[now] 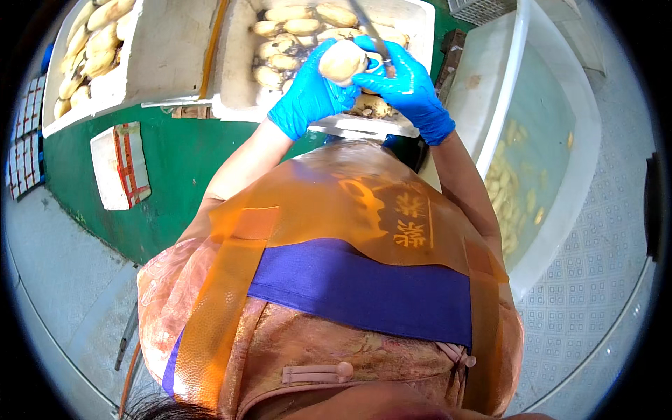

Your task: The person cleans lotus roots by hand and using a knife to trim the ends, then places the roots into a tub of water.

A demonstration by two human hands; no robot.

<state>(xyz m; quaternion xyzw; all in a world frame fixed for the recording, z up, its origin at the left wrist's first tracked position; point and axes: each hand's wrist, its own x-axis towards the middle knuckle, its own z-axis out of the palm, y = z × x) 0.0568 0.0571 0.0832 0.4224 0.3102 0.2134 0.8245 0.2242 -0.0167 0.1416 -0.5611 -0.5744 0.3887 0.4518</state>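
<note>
My left hand point(320, 92), in a blue glove, is closed around a pale, rounded root vegetable point(342, 63), which looks like a lotus root segment. In my right hand point(407, 84), also gloved in blue, is a knife point(374, 34) whose blade points up and away from me. The right fingers also touch the right side of the root. Both hands are above a white foam box point(228, 94) with many similar roots point(302, 26) in dark, wet surroundings. The knife's handle is mostly hidden by the right glove.
Another foam box point(126, 79) of roots stands at the upper left. A small white foam block with red tape point(119, 167) lies on the green floor point(173, 157). To the right, a large white tub point(583, 173) holds water and pale pieces. A grey plastic crate point(480, 9) is beyond it.
</note>
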